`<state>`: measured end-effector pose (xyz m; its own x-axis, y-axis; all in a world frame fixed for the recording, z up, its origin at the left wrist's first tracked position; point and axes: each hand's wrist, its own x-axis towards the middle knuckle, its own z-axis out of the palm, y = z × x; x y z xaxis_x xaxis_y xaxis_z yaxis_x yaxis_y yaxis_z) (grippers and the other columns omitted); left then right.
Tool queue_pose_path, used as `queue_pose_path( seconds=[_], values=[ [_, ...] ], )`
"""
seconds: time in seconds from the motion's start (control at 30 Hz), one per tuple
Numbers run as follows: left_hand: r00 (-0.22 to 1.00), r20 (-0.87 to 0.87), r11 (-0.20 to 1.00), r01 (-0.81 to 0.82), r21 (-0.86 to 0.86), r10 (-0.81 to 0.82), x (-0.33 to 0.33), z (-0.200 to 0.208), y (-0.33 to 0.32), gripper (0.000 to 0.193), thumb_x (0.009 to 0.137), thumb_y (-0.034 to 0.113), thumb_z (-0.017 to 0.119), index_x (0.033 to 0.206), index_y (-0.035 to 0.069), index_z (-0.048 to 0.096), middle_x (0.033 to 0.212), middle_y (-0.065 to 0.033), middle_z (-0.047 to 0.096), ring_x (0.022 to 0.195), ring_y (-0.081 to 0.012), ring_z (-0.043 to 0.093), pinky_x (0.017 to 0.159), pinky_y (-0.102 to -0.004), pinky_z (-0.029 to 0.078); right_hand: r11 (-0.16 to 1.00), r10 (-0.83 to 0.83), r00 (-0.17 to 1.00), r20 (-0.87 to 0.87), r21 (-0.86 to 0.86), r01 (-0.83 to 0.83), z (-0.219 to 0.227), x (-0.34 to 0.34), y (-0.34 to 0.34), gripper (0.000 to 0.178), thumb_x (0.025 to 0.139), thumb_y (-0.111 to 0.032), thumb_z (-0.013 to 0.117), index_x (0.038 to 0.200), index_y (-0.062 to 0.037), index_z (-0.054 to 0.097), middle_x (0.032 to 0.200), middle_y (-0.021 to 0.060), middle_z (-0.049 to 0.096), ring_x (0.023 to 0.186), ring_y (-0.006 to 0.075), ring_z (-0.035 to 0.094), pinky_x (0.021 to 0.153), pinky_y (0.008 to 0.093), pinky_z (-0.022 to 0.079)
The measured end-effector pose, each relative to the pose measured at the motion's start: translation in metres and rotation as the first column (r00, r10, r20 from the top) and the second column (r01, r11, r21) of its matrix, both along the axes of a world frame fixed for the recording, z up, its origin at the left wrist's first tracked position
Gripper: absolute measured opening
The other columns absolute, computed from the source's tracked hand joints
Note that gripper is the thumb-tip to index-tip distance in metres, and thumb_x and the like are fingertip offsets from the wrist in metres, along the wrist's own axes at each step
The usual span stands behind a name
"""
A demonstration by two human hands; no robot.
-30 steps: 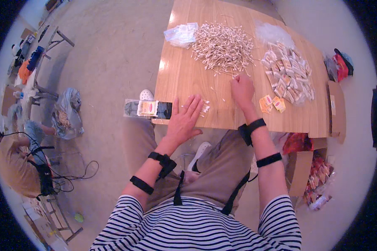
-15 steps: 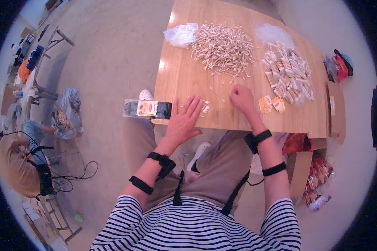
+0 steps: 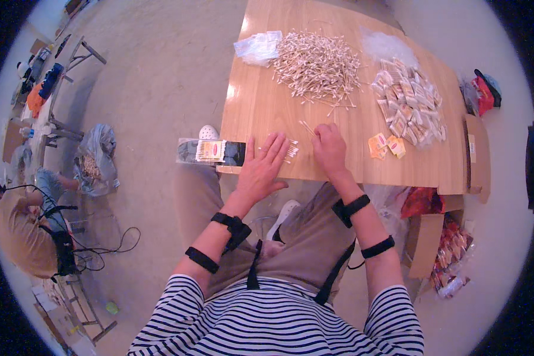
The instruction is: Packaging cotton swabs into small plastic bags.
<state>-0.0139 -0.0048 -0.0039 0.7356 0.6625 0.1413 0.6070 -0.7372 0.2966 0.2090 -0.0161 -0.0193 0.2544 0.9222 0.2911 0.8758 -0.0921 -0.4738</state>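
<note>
My left hand (image 3: pixel 260 165) lies flat near the front edge of the table, fingers stretched out. Just beyond its fingers a few cotton swabs (image 3: pixel 291 151) lie side by side, partly covered by the hand. My right hand (image 3: pixel 329 148) is closed in a pinch, with the tips of cotton swabs (image 3: pixel 306 126) sticking out at its left. A clear pouch (image 3: pixel 187 152) with a row of swabs and a yellow card (image 3: pixel 210 151) on it overhangs the table's left corner, beside a black pad (image 3: pixel 234 154). A big heap of loose swabs (image 3: pixel 317 65) covers the middle of the table.
Filled swab packets (image 3: pixel 406 104) are piled at the right, with yellow cards (image 3: pixel 387 146) in front. Clear plastic bags (image 3: pixel 258 47) lie at the far left of the wooden table (image 3: pixel 249 101). A cardboard box (image 3: pixel 427 243) stands below; a co-worker (image 3: pixel 26 231) sits at far left.
My right hand has moved left, toward my left hand, and closed on swabs that were lying loose on the table. My left hand has stayed in place.
</note>
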Motion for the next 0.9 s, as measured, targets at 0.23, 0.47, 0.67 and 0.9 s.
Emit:
queue_pose_path(
  seconds=[0.23, 0.47, 0.67, 0.9],
  values=[
    [1.0, -0.018, 1.0, -0.004, -0.008, 0.004, 0.001, 0.0, 0.0, 0.12, 0.057, 0.044, 0.086, 0.154, 0.008, 0.026, 0.16, -0.008, 0.027, 0.149, -0.0266, 0.023, 0.12, -0.0584, 0.012, 0.996, 0.084, 0.996, 0.018, -0.009, -0.084, 0.0, -0.01, 0.018, 0.014, 0.081, -0.004, 0.057, 0.093, -0.0072, 0.063, 0.096, 0.0163, 0.059, 0.087, 0.0394, 0.062, 0.073, 0.0484, 0.052],
    [1.0, -0.019, 1.0, -0.014, -0.008, 0.014, 0.001, 0.001, 0.0, 0.118, 0.056, 0.044, 0.086, 0.153, 0.006, 0.028, 0.16, -0.0087, 0.027, 0.149, -0.0268, 0.023, 0.12, -0.0579, 0.013, 0.958, 0.251, 0.968, -0.005, -0.141, -0.25, 0.011, -0.023, 0.016, 0.013, 0.087, -0.014, 0.058, 0.094, -0.0048, 0.063, 0.101, 0.016, 0.062, 0.091, 0.0381, 0.063, 0.075, 0.049, 0.052],
    [1.0, -0.009, 1.0, -0.01, -0.005, 0.01, 0.002, 0.002, 0.001, 0.118, 0.056, 0.043, 0.087, 0.152, 0.006, 0.03, 0.16, -0.0094, 0.027, 0.148, -0.0272, 0.025, 0.12, -0.0578, 0.013, 0.919, -0.392, 0.918, 0.054, -0.013, 0.393, 0.007, 0.028, 0.051, 0.023, 0.082, -0.023, 0.068, 0.094, -0.0038, 0.062, 0.09, 0.0193, 0.066, 0.089, 0.0391, 0.064, 0.076, 0.0484, 0.051],
    [1.0, -0.02, 1.0, -0.017, -0.014, 0.016, 0.004, 0.002, -0.001, 0.117, 0.056, 0.039, 0.088, 0.152, 0.007, 0.029, 0.159, -0.0092, 0.029, 0.148, -0.0267, 0.025, 0.119, -0.0584, 0.015, 0.894, -0.427, 0.9, 0.089, -0.107, 0.434, -0.01, 0.053, 0.052, 0.015, 0.079, -0.013, 0.06, 0.092, -0.0044, 0.062, 0.087, 0.0202, 0.066, 0.085, 0.0395, 0.064, 0.074, 0.0509, 0.05]
  ],
)
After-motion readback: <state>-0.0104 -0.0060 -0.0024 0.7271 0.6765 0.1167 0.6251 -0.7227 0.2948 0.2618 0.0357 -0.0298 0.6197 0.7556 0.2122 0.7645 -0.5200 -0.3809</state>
